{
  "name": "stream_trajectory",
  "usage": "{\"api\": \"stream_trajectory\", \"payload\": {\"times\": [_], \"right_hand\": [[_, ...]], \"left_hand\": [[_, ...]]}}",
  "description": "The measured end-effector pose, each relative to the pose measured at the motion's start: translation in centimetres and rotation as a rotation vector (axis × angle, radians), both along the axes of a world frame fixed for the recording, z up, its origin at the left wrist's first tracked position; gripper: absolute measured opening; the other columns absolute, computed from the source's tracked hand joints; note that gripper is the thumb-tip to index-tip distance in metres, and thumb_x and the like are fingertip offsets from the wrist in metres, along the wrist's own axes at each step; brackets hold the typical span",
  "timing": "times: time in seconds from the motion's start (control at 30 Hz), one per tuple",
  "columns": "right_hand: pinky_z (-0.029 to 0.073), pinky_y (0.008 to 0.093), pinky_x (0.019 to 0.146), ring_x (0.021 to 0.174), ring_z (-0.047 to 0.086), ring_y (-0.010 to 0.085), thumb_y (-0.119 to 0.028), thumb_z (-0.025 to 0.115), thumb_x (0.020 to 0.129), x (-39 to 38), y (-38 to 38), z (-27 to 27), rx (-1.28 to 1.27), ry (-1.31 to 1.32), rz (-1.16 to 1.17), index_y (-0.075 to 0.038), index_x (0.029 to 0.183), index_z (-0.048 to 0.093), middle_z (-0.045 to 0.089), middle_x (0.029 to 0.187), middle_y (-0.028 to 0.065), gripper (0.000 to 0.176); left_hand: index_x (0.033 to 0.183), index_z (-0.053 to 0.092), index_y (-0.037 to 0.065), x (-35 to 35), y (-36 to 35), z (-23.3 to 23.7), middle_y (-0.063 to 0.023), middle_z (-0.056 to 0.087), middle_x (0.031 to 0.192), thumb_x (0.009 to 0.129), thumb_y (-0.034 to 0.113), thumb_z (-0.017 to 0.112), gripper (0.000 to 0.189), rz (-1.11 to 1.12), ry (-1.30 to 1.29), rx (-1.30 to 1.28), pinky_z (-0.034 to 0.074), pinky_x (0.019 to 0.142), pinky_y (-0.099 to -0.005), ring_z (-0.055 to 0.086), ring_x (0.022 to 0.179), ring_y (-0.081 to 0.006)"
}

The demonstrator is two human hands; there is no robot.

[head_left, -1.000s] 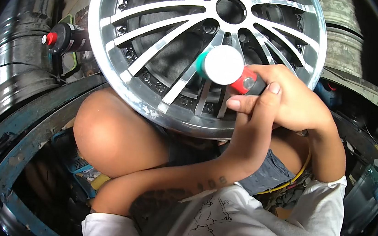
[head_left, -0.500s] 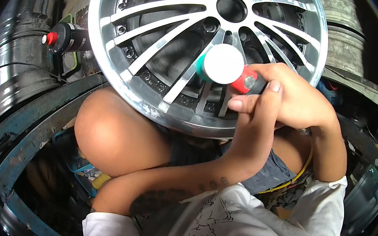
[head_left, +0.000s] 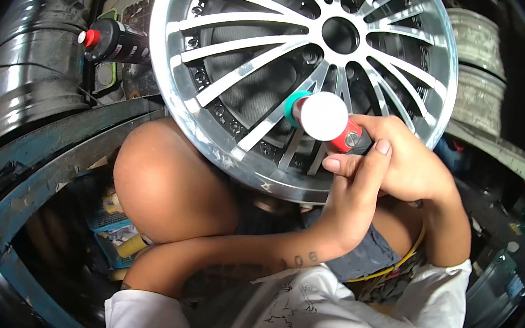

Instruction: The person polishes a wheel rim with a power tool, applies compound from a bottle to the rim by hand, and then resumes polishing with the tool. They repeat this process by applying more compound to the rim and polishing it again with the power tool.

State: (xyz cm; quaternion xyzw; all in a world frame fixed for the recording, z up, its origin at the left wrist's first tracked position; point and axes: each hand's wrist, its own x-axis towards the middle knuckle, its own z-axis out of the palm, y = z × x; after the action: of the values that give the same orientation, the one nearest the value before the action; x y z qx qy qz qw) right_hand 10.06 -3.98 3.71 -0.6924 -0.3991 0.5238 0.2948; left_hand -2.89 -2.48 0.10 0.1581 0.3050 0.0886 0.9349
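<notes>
Both hands are closed around a small handheld polisher [head_left: 351, 138], which has a red body, a dark grip, a bright white round top and a green pad at its far left side. My right hand [head_left: 413, 160] wraps the grip from the right. Crossing from the lower left, my left hand [head_left: 355, 199] presses against it, thumb and fingers at the grip. Beneath the tool lies a multi-spoke alloy wheel [head_left: 252, 19], its spokes and rim shiny, tilted against my knees. The pad overlaps a lower spoke near the hub.
A dark bottle with a red cap [head_left: 115, 41] lies left of the wheel. Large metal rims [head_left: 37, 57] are stacked at the left, and dusty ones [head_left: 474, 96] at the upper right. A blue metal frame [head_left: 41, 141] surrounds my seat. A yellow hose [head_left: 392, 270] runs beside my right thigh.
The wheel, hands and polisher all sit slightly lower and further right in view, along with the surroundings. Both hands keep their grip on the polisher, which stays over the same lower spokes.
</notes>
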Motion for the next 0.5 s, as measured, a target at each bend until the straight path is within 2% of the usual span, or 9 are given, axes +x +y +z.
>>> {"api": "stream_trajectory", "payload": {"times": [0.03,0.07,0.13,0.17,0.27,0.3,0.37,0.43,0.5], "right_hand": [[0.053,0.0279,0.063,0.070,0.064,0.0080,-0.028,0.081,0.095,0.5,0.3,1.2,-0.190,0.008,-0.019,0.006,0.108,0.071,0.072,0.077,0.0077,0.038],[0.052,0.0287,0.066,0.072,0.060,0.0083,-0.026,0.081,0.095,0.3,0.3,1.3,-0.191,0.039,-0.077,0.005,0.106,0.070,0.069,0.078,0.0057,0.035],[0.050,0.0304,0.071,0.077,0.052,0.0089,-0.022,0.081,0.093,-0.1,0.2,1.0,-0.187,0.105,-0.201,0.004,0.101,0.067,0.064,0.081,0.0016,0.031],[0.049,0.0291,0.071,0.080,0.051,0.0080,-0.022,0.080,0.094,0.2,0.5,1.4,-0.269,0.121,-0.126,0.004,0.102,0.066,0.063,0.083,-0.0001,0.030],[0.048,0.0283,0.072,0.080,0.051,0.0071,-0.021,0.080,0.095,0.5,0.5,1.4,-0.274,0.088,-0.049,0.004,0.102,0.066,0.062,0.084,-0.0013,0.029],[0.048,0.0286,0.072,0.080,0.051,0.0073,-0.022,0.080,0.094,0.4,0.2,1.2,-0.268,0.146,-0.166,0.003,0.102,0.067,0.062,0.083,-0.0007,0.030],[0.049,0.0292,0.071,0.079,0.052,0.0076,-0.022,0.081,0.094,0.2,0.2,0.9,-0.250,0.154,-0.190,0.003,0.103,0.067,0.063,0.082,-0.0002,0.030],[0.049,0.0301,0.071,0.079,0.053,0.0084,-0.024,0.081,0.094,0.1,0.7,1.3,-0.326,0.196,-0.166,0.003,0.104,0.067,0.064,0.082,0.0002,0.032],[0.050,0.0307,0.071,0.078,0.054,0.0091,-0.028,0.081,0.094,0.4,0.5,0.9,-0.268,0.063,-0.023,0.003,0.101,0.067,0.064,0.081,0.0020,0.034]], "left_hand": [[0.147,0.038,-0.007,0.1,0.5,-0.3,-0.0188,0.056,0.135,0.110,0.047,0.052,0.066,-0.067,-0.036,-0.009,0.053,0.108,-0.0401,0.062,0.127,-0.0223],[0.147,0.038,-0.007,0.2,0.8,-0.6,-0.0190,0.056,0.135,0.110,0.048,0.052,0.067,-0.136,-0.069,-0.018,0.053,0.108,-0.0400,0.062,0.127,-0.0221],[0.146,0.040,-0.006,0.2,0.7,-0.3,-0.0189,0.056,0.134,0.109,0.048,0.053,0.067,-0.093,-0.057,0.013,0.053,0.107,-0.0401,0.062,0.127,-0.0215],[0.145,0.040,-0.006,0.1,0.6,-0.2,-0.0189,0.056,0.134,0.109,0.048,0.053,0.067,-0.077,-0.049,0.029,0.053,0.107,-0.0402,0.062,0.127,-0.0212],[0.144,0.042,-0.006,-0.1,0.2,-0.6,-0.0189,0.056,0.134,0.109,0.049,0.054,0.067,-0.112,-0.035,0.014,0.054,0.106,-0.0410,0.062,0.126,-0.0215],[0.144,0.041,-0.007,0.1,0.5,-0.4,-0.0192,0.056,0.135,0.109,0.049,0.053,0.067,-0.117,-0.059,0.013,0.054,0.107,-0.0414,0.062,0.127,-0.0220],[0.145,0.041,-0.007,0.6,1.4,-0.4,-0.0198,0.056,0.136,0.109,0.049,0.053,0.067,-0.123,-0.105,0.014,0.054,0.107,-0.0422,0.062,0.127,-0.0231],[0.144,0.041,-0.007,-0.2,0.4,-0.8,-0.0201,0.056,0.136,0.110,0.049,0.052,0.067,-0.127,-0.041,0.005,0.053,0.108,-0.0430,0.062,0.128,-0.0239],[0.145,0.041,-0.007,-0.3,0.2,-0.6,-0.0206,0.055,0.138,0.110,0.047,0.051,0.065,-0.081,-0.027,0.034,0.052,0.110,-0.0446,0.061,0.129,-0.0249]]}}
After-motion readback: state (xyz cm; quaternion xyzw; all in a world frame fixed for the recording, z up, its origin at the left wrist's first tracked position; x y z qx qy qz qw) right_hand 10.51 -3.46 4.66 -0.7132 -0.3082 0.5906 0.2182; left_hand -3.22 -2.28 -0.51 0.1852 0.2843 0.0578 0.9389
